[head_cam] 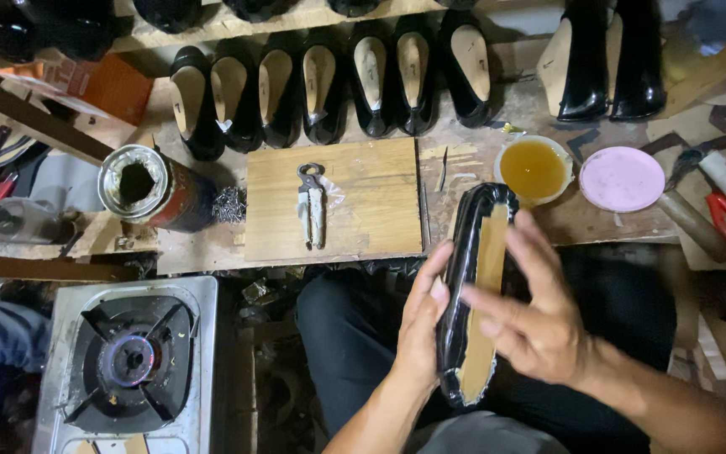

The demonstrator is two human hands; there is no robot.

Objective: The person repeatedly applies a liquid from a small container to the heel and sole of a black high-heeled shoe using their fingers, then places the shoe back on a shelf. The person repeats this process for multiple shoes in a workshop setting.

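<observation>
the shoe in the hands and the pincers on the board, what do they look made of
Shoe: upper looks like glossy black patent or synthetic leather, going by its shine; the tan sole side looks like matte board or leather.
Pincers: dull grey metal, seemingly worn steel.
Board: wood, with visible grain.

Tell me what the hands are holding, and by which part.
A black shoe upper on its last, sole side up: left hand grips its long side edge; right hand lies open across the sole.
</observation>
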